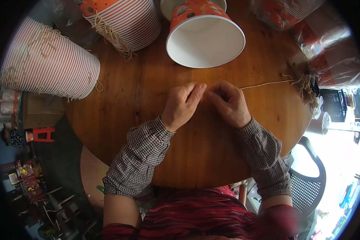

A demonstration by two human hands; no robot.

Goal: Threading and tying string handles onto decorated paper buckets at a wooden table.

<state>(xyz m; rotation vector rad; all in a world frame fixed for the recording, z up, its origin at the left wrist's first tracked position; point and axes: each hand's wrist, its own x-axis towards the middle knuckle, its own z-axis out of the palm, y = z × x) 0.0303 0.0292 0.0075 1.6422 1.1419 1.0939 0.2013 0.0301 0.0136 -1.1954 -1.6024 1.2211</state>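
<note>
My left hand (183,105) is closed in a pinch, thumb against forefinger, above the middle of the round wooden table (196,148). What it grips, if anything, is too small to make out. Close beside it, my right hand (231,105) is closed on a thin tan string (266,84). The string runs right from that hand to a bundle of strings (306,86) at the table's right edge. Beyond both hands a paper bucket (206,42), orange outside and white inside, lies with its mouth toward me.
Two stacks of nested buckets, a left stack (52,60) and a far stack (128,26), have strings hanging on their rims. Plastic-wrapped buckets (336,66) line the far right edge. A mesh-backed chair (306,188) stands right of the table, and a red stool (43,135) is on the left.
</note>
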